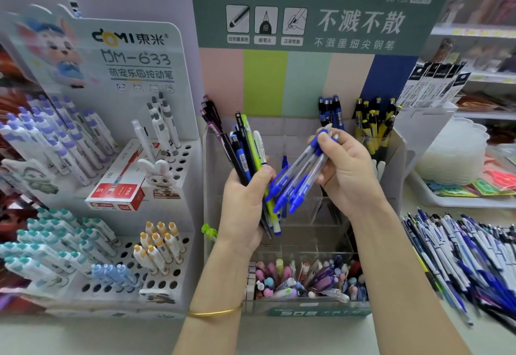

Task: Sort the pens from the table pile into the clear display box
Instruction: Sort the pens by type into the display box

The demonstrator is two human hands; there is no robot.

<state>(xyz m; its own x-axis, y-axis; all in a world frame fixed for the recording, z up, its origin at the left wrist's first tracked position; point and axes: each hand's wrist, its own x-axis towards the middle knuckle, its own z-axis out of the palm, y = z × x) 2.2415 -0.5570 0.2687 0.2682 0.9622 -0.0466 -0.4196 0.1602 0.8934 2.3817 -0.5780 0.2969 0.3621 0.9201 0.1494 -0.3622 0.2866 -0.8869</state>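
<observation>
My left hand (245,203) grips a mixed bunch of pens (245,153), black, blue, lime green and white, held upright over the clear display box (329,215). My right hand (346,170) holds a few clear pens with blue caps and clips (298,178), slanted down to the left, their tips touching the left bunch. The box has tiered compartments: blue pens (331,111) and yellow-black pens (374,125) stand at the back, small pastel items (301,279) fill the front row. A big pile of loose pens (469,254) lies on the table at right.
A white DOMI pen stand (120,187) with many holed tiers, purple, teal and orange pens and a red box stands at left. A white tray (458,201) with colourful items and a stack of translucent lids sits at right. Shop shelves run behind.
</observation>
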